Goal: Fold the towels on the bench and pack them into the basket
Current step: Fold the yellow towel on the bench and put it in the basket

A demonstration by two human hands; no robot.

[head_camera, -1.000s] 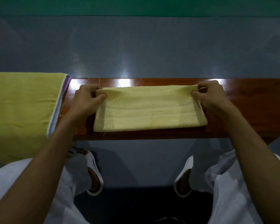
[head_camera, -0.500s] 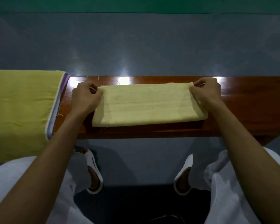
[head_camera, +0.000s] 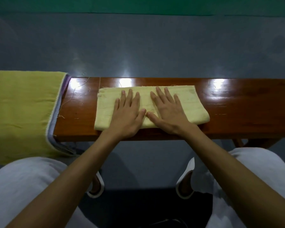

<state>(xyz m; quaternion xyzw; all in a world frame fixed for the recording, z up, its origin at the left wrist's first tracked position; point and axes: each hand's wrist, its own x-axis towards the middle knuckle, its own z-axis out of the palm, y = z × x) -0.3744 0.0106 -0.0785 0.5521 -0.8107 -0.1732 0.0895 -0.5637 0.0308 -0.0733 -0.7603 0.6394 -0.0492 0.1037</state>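
Folded pale-yellow towel [head_camera: 190,104] lay flat on the desk [head_camera: 247,111] under both hands.
The left hand [head_camera: 127,116] and right hand [head_camera: 169,113] rested side by side on its middle, palms down, fingers straight and spread, thumbs nearly touching. At the desk's left end, a larger yellow-green towel [head_camera: 23,109] draped over the edge, well apart.

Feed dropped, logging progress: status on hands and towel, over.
Left hand and right hand open, flat on folded towel. Towel lies on bench. At left, draped towels, apart. Basket not in view.
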